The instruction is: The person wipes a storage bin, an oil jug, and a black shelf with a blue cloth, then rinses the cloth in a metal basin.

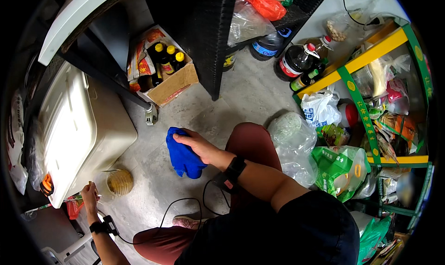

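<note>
A blue cloth [183, 159] hangs from my right hand [198, 145], above the grey floor in the middle of the view. At the lower left, my left hand [90, 195] has its fingers closed at the near end of a clear plastic jug [114, 185], which lies on its side or tilted and has yellowish-brown contents. The grip seems to be on the jug's handle or neck, though the fingers partly hide it. A large white lidded storage bin [107, 119] stands just beyond the jug.
A cardboard box [177, 84] of yellow-capped bottles sits under a table frame. Dark drink bottles [290, 65] stand at upper right. A yellow-and-green rack [368, 59] with packaged food, a clear plastic bag [295, 146] and a green-white bag [339, 167] line the right. Black cables [180, 199] hang near my knees.
</note>
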Tool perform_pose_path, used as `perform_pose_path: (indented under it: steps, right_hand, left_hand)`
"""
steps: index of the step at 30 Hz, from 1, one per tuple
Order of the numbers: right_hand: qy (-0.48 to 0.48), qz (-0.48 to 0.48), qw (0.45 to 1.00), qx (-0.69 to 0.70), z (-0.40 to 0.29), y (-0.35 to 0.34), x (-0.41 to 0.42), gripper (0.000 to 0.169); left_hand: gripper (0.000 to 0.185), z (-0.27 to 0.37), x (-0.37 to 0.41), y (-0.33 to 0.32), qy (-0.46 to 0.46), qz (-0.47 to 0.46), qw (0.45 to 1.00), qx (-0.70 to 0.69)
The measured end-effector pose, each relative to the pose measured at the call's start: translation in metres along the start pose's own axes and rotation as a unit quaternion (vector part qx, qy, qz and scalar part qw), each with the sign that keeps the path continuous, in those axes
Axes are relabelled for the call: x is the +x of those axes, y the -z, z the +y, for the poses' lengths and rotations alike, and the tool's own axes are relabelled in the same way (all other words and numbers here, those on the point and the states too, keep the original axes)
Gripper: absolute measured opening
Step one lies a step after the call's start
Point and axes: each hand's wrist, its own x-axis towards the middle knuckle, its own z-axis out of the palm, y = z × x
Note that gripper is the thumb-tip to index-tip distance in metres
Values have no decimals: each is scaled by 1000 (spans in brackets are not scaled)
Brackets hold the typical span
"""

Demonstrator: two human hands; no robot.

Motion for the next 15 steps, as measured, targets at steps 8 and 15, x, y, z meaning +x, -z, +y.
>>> perform_pose_path:
  steps: [8,15]
  right_hand:
    - [17,16,1000,14,-15,20,0,51]
    - [16,-15,999,30,-47,43,-8,46]
  left_hand:
    - [23,189,-107,-12,-63,-53,996,47]
    - [18,258,-114,-113,-141,-194,970,42]
